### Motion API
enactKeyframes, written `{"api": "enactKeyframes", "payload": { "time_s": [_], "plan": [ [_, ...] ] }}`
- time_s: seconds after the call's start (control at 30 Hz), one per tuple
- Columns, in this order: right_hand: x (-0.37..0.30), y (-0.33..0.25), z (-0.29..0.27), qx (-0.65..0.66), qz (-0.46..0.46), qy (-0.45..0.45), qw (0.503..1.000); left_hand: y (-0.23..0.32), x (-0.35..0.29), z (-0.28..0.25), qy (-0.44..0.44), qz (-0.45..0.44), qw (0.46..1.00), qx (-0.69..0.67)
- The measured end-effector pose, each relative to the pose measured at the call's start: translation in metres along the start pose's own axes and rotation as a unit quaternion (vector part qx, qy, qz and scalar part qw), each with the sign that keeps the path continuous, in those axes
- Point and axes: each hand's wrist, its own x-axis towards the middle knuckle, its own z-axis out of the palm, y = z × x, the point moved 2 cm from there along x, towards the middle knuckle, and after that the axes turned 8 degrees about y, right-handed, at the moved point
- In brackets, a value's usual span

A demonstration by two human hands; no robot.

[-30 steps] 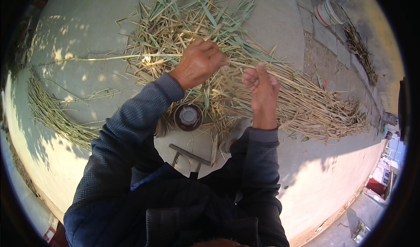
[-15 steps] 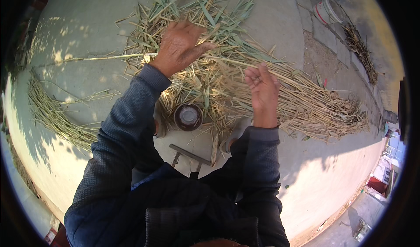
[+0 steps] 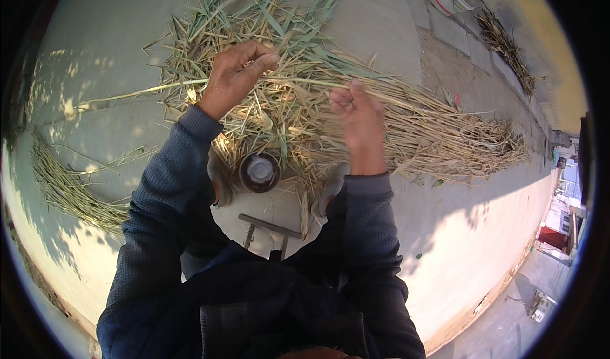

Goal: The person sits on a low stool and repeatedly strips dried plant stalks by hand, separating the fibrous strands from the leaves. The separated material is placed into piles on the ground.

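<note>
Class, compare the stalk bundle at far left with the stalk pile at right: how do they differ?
The left bundle looks greener; the right pile is straw-tan. The left bundle is smaller, the right pile larger. The left bundle's stalks look barer, the right pile's more ragged. Both lie on the ground.

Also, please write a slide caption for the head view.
Left hand and right hand at one long pale stalk, above strewn leaves and a heap of straw-coloured stalks.
</note>
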Motion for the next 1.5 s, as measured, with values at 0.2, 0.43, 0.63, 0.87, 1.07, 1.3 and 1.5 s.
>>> {"api": "enactKeyframes", "payload": {
  "time_s": [0.2, 0.43, 0.63, 0.87, 1.07, 1.3, 1.5],
  "plan": [
    [0.009, -0.005, -0.012, 0.047, 0.003, -0.069, 0.997, 0.023, 0.004, -0.020, -0.082, 0.154, 0.968, 0.178],
    [0.022, -0.032, -0.038, 0.074, -0.041, -0.012, 0.996, 0.023, 0.015, -0.098, 0.023, 0.124, 0.938, 0.322],
    [-0.005, 0.000, 0.006, 0.026, -0.071, -0.052, 0.996, 0.011, 0.003, -0.013, 0.002, 0.290, 0.920, 0.262],
    [-0.023, 0.007, 0.025, 0.005, -0.117, -0.074, 0.990, 0.015, 0.001, 0.009, 0.016, 0.316, 0.928, 0.196],
    [-0.030, 0.006, 0.022, 0.002, -0.067, -0.046, 0.997, 0.021, -0.005, 0.011, 0.012, 0.271, 0.956, 0.116],
    [-0.032, 0.004, 0.015, 0.000, -0.041, -0.018, 0.999, 0.022, -0.005, 0.022, -0.016, 0.249, 0.961, 0.119],
    [-0.029, -0.006, 0.011, -0.057, -0.047, -0.062, 0.995, 0.016, -0.009, 0.026, -0.108, -0.054, 0.988, -0.101]
  ]
}}
